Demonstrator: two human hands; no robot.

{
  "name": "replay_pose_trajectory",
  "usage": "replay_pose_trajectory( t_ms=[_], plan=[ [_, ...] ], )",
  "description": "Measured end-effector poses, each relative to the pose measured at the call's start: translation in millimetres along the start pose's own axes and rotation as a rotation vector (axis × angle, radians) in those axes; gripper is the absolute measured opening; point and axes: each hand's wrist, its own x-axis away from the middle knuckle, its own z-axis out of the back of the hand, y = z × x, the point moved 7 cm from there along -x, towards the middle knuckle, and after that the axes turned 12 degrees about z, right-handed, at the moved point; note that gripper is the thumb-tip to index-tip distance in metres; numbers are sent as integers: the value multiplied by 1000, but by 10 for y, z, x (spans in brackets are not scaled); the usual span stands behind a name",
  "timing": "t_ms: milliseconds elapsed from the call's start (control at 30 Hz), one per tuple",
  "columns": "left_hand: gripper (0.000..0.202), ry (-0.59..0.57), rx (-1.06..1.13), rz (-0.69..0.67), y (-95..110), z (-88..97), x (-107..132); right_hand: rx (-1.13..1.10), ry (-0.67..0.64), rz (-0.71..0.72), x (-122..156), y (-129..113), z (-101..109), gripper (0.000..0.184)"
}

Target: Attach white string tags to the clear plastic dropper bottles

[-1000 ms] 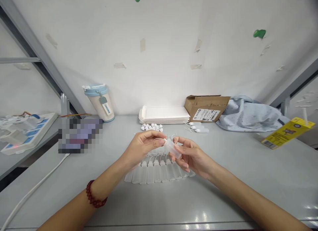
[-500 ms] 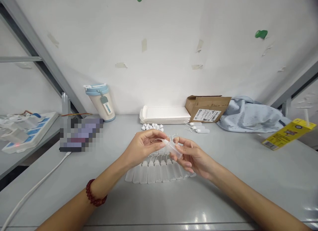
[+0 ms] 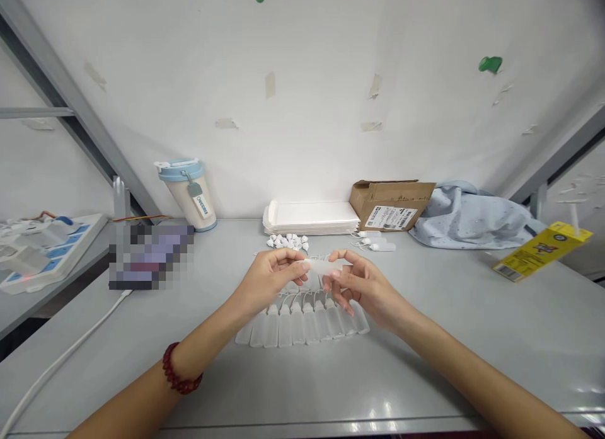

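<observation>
Grey table [image 3: 302, 392] | tube [image 3: 320, 267]: whitish, translucent, sideways | left hand [image 3: 270, 276], right hand [image 3: 371, 289]: both pinching it

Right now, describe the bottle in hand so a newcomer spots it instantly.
Find the grey table, then the fanned row of bottles around its middle. Above them, the left hand and right hand hold one translucent bottle. Unlike the row's, it is off the table, turned crosswise.

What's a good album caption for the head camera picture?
Two hands hold a frosted bottle, with more bottles in a row on the table.
</observation>
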Motion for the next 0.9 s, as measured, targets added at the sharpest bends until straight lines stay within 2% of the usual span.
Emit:
replay_pose_trajectory(
  t_ms=[100,200,333,467,633,700,800,833,900],
  plan=[
    [21,4,21,6,12,10,-8,99,40,64,-3,-50,25,26],
    [21,-53,2,18,14,-25,-4,124,55,110,-6,-70,33,25],
    [28,-143,-56,59,-25,-94,17,124,38,122,-12,-54,33,24],
    [30,-158,-64,62,-29,-116,33,152,54,120,-11,-49,58,26],
    [21,-58,-153,-45,23,-92,56,160,90,115,-5,-52,86,29],
    [19,44,-288,-170,66,-78,84,147,99,103,-10,-44,94,30],
    [16,201,-528,-425,159,-110,169,118,92,96,-25,-34,98,30],
    [17,228,-576,-474,173,-130,189,110,93,98,-29,-33,103,30],
    [19,218,-581,-464,164,-153,186,101,96,101,-30,-29,113,29]
  ],
)
